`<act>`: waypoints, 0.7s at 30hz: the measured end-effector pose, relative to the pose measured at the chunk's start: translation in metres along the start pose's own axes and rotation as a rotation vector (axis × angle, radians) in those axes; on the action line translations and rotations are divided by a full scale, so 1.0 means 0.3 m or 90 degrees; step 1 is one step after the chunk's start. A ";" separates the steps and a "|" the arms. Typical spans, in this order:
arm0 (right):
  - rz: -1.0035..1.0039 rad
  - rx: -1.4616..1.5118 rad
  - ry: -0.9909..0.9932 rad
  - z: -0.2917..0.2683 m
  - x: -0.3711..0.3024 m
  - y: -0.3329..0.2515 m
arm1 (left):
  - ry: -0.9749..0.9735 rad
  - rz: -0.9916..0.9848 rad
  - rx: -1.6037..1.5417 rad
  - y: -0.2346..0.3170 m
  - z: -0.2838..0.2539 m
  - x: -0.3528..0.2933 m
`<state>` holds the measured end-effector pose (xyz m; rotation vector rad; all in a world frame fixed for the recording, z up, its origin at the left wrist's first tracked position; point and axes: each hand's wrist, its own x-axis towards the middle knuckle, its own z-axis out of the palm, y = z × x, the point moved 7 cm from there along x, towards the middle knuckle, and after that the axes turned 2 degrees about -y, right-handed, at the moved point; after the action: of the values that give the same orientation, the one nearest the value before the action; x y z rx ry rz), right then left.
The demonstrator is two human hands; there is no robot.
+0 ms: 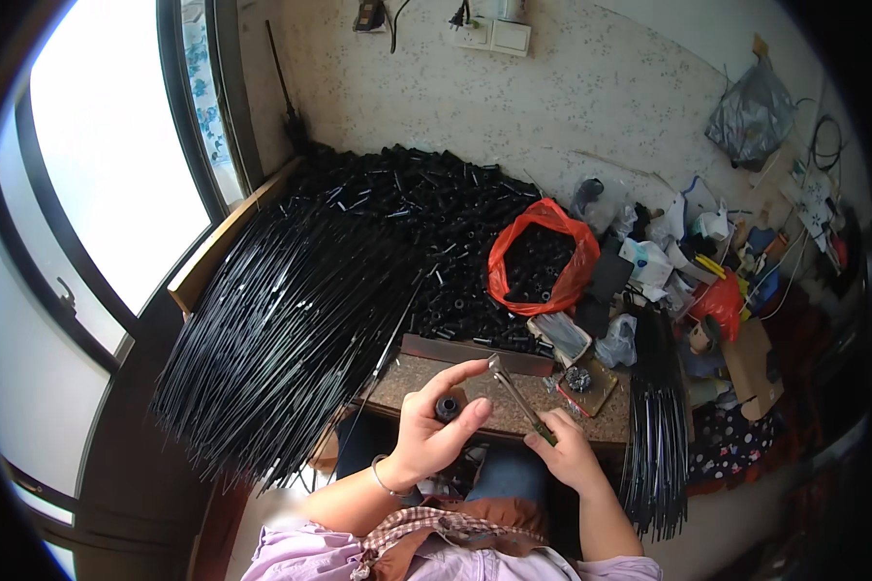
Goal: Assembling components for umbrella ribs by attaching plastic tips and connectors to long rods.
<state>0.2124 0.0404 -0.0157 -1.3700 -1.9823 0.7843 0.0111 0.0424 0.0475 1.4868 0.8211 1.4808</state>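
Lilac shirt fabric [305,556] covers you at the lower edge of the head view. Your left hand [430,442] holds a black tube [446,409], its index finger extended to the head of a metal tool [520,400] gripped in your right hand [568,455], near the speckled tabletop's edge [424,374].

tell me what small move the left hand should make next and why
I'd probably have the left hand ease its index fingertip clear of the metal tool before the tool is worked: that fingertip is right at the tool's head, touching or nearly so, while the right hand grips the other end and the left also holds a black tube.
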 end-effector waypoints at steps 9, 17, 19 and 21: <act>0.125 -0.449 0.052 0.107 0.045 0.331 | -0.013 -0.004 -0.109 -0.055 -0.017 -0.054; 0.060 -0.461 0.116 0.109 0.027 0.361 | -0.020 0.055 -0.186 -0.031 0.010 -0.012; 0.063 -0.445 0.126 0.105 0.005 0.377 | -0.014 0.070 -0.210 0.013 0.005 0.026; 0.012 -0.383 0.135 0.089 -0.015 0.305 | -0.024 0.127 -0.270 0.084 -0.039 0.067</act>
<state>0.2479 0.0595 -0.1023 -1.7162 -2.1181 0.0239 -0.0018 0.0515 0.0778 1.2944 0.3113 1.6454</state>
